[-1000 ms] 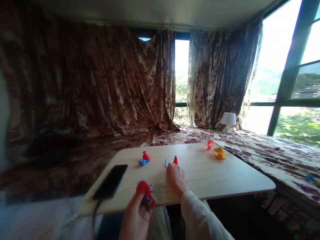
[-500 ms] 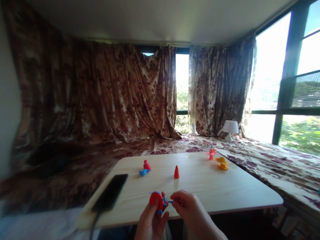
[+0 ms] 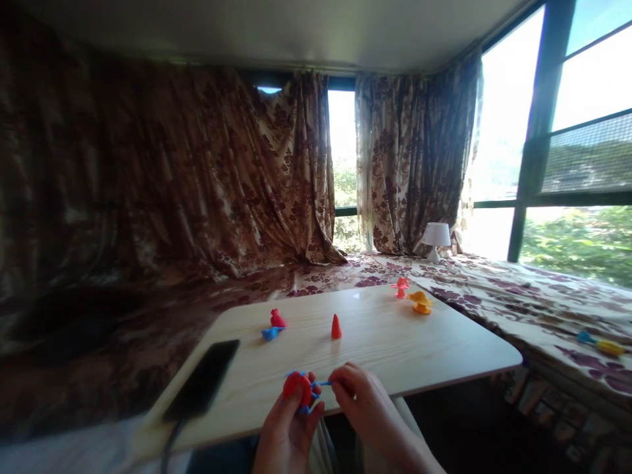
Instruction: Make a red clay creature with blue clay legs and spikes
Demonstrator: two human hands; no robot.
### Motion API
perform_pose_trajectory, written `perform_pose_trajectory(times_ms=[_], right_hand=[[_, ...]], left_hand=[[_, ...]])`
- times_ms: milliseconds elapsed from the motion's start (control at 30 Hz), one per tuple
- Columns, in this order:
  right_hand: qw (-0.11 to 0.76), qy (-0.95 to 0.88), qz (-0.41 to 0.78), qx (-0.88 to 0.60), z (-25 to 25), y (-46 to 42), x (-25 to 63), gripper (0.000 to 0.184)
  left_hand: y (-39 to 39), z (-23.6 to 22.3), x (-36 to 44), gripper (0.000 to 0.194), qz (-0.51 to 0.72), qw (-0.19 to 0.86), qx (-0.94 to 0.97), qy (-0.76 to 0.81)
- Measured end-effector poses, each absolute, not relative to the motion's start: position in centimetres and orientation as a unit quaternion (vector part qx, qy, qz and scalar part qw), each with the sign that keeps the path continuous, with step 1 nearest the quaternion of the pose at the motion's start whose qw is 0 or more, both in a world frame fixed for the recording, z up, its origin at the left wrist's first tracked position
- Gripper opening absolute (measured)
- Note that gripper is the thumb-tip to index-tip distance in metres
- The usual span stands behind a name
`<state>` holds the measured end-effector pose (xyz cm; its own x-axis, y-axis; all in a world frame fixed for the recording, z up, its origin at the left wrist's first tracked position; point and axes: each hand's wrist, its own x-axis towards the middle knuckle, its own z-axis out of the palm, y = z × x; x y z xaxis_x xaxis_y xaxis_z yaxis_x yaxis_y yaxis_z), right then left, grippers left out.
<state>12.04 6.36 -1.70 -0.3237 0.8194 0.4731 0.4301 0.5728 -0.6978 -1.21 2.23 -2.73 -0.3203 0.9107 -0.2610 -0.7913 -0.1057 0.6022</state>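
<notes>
Low over the table's near edge, my left hand (image 3: pixel 284 424) is closed around a round red piece (image 3: pixel 297 388), the thumb across its face. Blue bits stick out around the red piece. My right hand (image 3: pixel 363 401) is pinched on a thin blue stick-like piece (image 3: pixel 324 383), whose other end reaches the blue bits at the red piece's right side; whether it is joined there I cannot tell. Beyond the hands stands a small red cone (image 3: pixel 336 328). Farther left, a pink pouch-shaped piece (image 3: pixel 278 320) touches a blue piece (image 3: pixel 270 334).
The pale wooden table (image 3: pixel 375 342) also holds a coral-coloured figure (image 3: pixel 400 288) and a yellow piece (image 3: pixel 420 303) at the far right. A black phone-like slab (image 3: pixel 205 376) with a cable lies left. Beyond are a white lamp (image 3: pixel 436 236) and a blue-and-yellow object (image 3: pixel 608 347) on flowered cloth.
The view has turned slightly to the right and down, bringing the blue-and-yellow object into sight. My hands keep their hold, with the right a touch farther from the red piece.
</notes>
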Motion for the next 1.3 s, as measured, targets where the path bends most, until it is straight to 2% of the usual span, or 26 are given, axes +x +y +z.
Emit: perform_pose_trajectory(times_ms=[167,533,667,833,900,1033,1300], right_hand=[[0.459,-0.738,0.267,-0.415,-2.9,7.0,11.8,0.017],[0.518,-0.562,0.52,-0.381,-2.7,7.8,11.9,0.021],[0.539,-0.508,0.56,-0.371,-2.2,8.0,12.4,0.022],[0.565,-0.473,0.555,-0.386,-2.3,9.2,14.1,0.025],[0.57,-0.474,0.543,-0.395,-2.3,10.0,14.7,0.024],[0.558,-0.506,0.508,-0.418,-2.6,11.8,15.6,0.024],[0.531,-0.64,0.342,-0.438,-5.1,14.4,16.7,0.019]], left_hand=[[2.0,-2.2,-1.1,0.022,0.738,0.579,0.082,0.338],[1.3,-0.5,-1.0,0.031,0.735,0.595,0.038,0.323],[1.4,-0.8,-2.0,0.03,0.742,0.591,0.032,0.316],[4.6,-0.9,-3.7,0.023,0.744,0.544,0.116,0.371],[7.3,-0.9,-4.0,0.018,0.685,0.483,0.243,0.489],[12.1,-0.7,-4.5,0.004,0.602,0.464,0.309,0.572],[13.3,-0.1,-7.6,0.021,0.498,0.399,0.368,0.677]])
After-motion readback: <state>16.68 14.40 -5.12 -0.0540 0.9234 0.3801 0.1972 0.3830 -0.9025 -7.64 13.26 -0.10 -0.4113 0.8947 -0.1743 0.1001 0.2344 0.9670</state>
